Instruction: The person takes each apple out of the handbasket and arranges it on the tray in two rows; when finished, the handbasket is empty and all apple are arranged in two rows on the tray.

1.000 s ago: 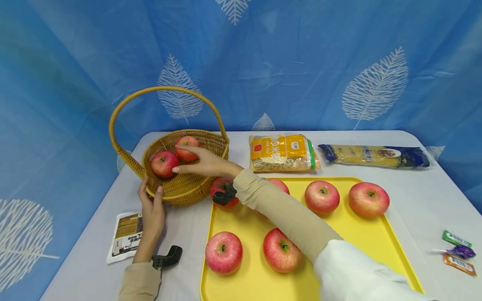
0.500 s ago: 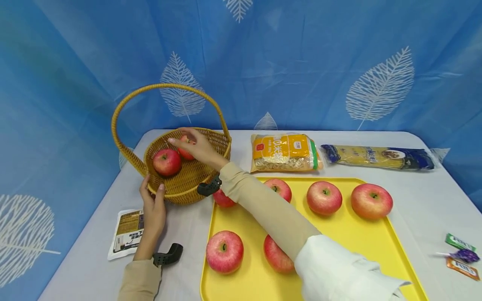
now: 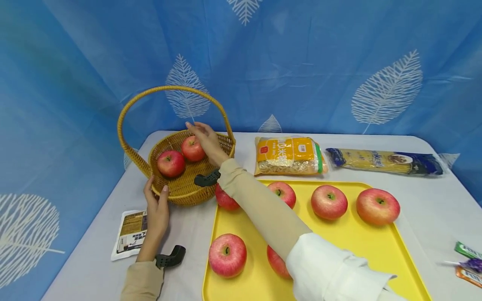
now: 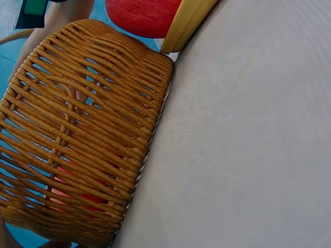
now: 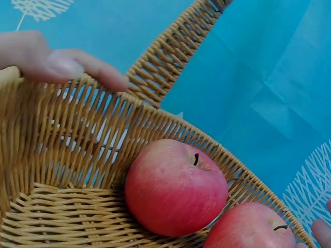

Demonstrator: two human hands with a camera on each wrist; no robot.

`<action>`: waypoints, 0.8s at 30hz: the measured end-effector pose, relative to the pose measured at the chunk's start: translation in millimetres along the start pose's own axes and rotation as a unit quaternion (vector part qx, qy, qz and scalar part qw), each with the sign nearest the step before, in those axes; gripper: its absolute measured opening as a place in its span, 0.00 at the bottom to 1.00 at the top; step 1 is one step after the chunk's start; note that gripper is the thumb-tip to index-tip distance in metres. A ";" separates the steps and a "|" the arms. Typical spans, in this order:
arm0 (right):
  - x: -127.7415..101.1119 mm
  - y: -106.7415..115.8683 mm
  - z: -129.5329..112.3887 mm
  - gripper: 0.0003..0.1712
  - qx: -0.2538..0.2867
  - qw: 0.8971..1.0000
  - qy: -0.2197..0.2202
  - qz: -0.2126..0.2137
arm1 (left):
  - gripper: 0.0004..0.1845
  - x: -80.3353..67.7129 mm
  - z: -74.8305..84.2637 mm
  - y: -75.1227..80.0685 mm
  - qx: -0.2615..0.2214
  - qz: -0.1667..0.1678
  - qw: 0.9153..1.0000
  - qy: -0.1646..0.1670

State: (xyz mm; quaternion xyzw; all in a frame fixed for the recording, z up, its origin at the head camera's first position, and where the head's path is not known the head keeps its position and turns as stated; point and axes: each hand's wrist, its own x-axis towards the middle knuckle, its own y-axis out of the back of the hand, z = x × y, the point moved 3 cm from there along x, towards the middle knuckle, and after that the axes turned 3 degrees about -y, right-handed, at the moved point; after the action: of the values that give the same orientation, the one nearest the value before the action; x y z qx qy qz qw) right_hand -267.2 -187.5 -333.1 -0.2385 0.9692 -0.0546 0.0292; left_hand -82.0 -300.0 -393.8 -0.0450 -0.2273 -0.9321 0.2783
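A wicker basket (image 3: pixel 180 190) with a tall handle stands at the table's left and holds two red apples (image 3: pixel 171 163) (image 3: pixel 192 148). My right hand (image 3: pixel 203 139) hovers over the basket's far right side, fingers relaxed, beside the rear apple and holding nothing. My left hand (image 3: pixel 157 205) grips the basket's near rim, thumb on top. In the right wrist view both apples (image 5: pixel 176 186) (image 5: pixel 248 227) lie against the woven wall (image 5: pixel 67 155), and a left finger (image 5: pixel 62 64) curls over the rim. The left wrist view shows the basket's outer wall (image 4: pixel 88 139).
A yellow tray (image 3: pixel 339 251) right of the basket carries several red apples (image 3: pixel 227 255) (image 3: pixel 329 202) (image 3: pixel 378 206); my right forearm crosses it. Behind it lie an oat bag (image 3: pixel 288 154) and a pasta pack (image 3: pixel 382 161). A sachet (image 3: pixel 129 234) lies near left, wrappers (image 3: pixel 468 261) far right.
My right hand lifted off the rear apple and drew back to the basket's far right side, leaving the apple uncovered. The left hand kept its hold on the rim.
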 end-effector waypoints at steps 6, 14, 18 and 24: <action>12.2 8.4 3.8 0.34 0.029 0.998 -0.042 0.026 | 0.30 1.5 -0.5 0.2 0.002 -0.001 1.000 -0.002; 18.2 16.5 10.9 0.36 0.012 0.998 -0.059 0.006 | 0.30 -2.1 -1.3 0.6 0.006 0.001 1.000 0.007; 16.4 10.1 12.8 0.38 -0.054 0.995 -0.070 -0.047 | 0.30 -2.4 3.4 0.9 0.003 -0.002 1.000 0.011; 13.6 4.6 18.9 0.46 -0.131 0.981 -0.078 -0.124 | 0.30 -1.7 7.4 -0.4 0.006 -0.008 1.000 0.017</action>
State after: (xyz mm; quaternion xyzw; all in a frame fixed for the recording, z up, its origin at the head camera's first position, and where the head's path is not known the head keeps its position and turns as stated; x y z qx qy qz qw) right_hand -279.7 -191.4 -352.8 -0.3625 0.9255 0.0880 0.0664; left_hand -81.1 -295.5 -387.8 -0.0261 -0.2283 -0.9337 0.2745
